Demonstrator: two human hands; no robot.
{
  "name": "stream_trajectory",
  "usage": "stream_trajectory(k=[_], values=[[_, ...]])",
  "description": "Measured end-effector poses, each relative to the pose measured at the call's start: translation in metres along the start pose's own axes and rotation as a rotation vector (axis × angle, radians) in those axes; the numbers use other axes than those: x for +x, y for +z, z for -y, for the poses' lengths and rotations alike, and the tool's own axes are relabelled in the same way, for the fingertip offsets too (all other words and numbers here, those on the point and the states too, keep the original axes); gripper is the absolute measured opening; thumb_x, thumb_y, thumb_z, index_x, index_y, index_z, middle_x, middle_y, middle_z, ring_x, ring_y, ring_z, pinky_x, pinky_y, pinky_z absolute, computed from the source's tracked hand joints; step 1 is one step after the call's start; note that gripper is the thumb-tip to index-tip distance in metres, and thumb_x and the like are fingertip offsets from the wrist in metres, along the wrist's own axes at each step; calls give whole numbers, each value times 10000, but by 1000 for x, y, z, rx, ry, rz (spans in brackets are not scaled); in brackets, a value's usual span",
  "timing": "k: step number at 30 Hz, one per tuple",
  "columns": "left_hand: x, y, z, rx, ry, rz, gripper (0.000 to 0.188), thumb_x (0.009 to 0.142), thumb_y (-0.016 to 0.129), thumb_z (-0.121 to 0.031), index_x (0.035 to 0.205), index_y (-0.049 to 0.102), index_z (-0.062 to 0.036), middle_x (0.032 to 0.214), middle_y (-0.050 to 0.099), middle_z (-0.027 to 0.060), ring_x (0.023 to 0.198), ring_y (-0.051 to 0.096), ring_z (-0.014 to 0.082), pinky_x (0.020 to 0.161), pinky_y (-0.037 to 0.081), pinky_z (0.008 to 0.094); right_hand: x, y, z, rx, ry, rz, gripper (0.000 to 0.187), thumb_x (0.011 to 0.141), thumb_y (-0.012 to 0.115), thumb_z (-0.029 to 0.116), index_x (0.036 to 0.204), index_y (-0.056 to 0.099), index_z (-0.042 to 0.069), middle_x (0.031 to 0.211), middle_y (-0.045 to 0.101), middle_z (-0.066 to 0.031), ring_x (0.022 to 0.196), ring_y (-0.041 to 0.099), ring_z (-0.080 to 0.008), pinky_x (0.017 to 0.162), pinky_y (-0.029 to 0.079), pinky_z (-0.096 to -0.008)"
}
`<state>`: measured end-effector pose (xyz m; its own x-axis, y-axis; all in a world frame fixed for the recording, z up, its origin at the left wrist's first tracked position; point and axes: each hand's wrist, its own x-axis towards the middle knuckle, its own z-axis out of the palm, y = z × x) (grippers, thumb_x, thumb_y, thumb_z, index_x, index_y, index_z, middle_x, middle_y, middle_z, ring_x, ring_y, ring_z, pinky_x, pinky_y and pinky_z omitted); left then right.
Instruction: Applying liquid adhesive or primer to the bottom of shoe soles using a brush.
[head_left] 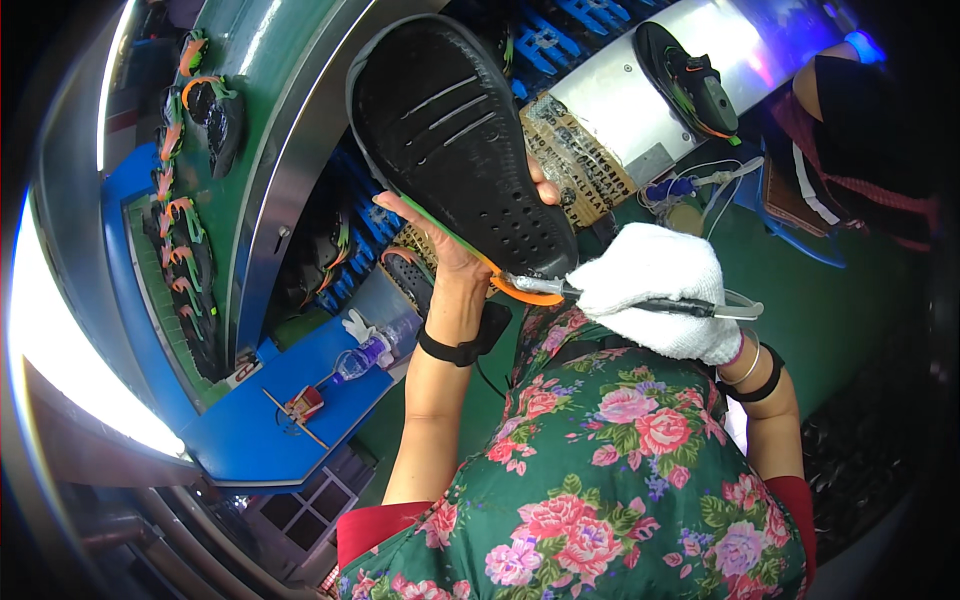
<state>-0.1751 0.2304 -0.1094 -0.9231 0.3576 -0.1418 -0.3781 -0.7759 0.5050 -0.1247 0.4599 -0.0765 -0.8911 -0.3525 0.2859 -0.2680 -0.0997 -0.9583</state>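
My bare left hand (445,245) holds a black shoe (440,120) with its underside turned up toward me, thumb along the left side and fingertips curled over the right side. The underside has slits at the front and small holes toward the heel; orange and green show along its edge. My right hand (655,285), in a white knitted glove, is closed around a slim brush-like tool (690,306) with a dark handle and a thin grey tube. Its pale, glossy tip (532,284) lies against the orange heel edge. The glove hides part of the handle.
A green conveyor (262,60) at the left carries several black and orange shoes. A blue side table (250,430) holds a clear bottle (362,358) and a small red item. Another shoe (685,85) rests on the metal surface beyond, near taped cardboard (575,160). Another person (855,140) is at the right.
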Motion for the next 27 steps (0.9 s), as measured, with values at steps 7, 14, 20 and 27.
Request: stream_trajectory(k=[7,14,20,27], values=[[5,-4,5,2,41,12,1278,629,380,-1023,1436,447,-34,1039,656,225,863,643,331,792,545,455,1,0,2,-11,-27,-3,154,692,827,-4,819,781,69,915,778,-113,788,720,-247,702,551,-342],[5,6,9,-47,-33,-58,1221,640,397,-1025,1305,558,-13,1007,651,182,832,578,287,809,478,424,4,-1,5,4,-20,-51,156,691,820,-19,813,778,68,907,775,-127,763,717,-252,690,552,-342],[7,4,9,-14,-32,-66,1221,626,402,-1030,1247,586,5,998,650,173,856,577,286,828,475,425,1,-2,4,-43,2,-81,145,701,813,-24,811,768,59,879,768,-123,743,711,-251,680,550,-343],[13,8,13,-47,-55,-81,1198,619,423,-1025,1213,606,0,978,652,166,860,570,293,816,480,405,1,-13,0,42,21,-113,178,755,807,-10,925,771,30,936,765,-120,786,719,-254,715,567,-353]])
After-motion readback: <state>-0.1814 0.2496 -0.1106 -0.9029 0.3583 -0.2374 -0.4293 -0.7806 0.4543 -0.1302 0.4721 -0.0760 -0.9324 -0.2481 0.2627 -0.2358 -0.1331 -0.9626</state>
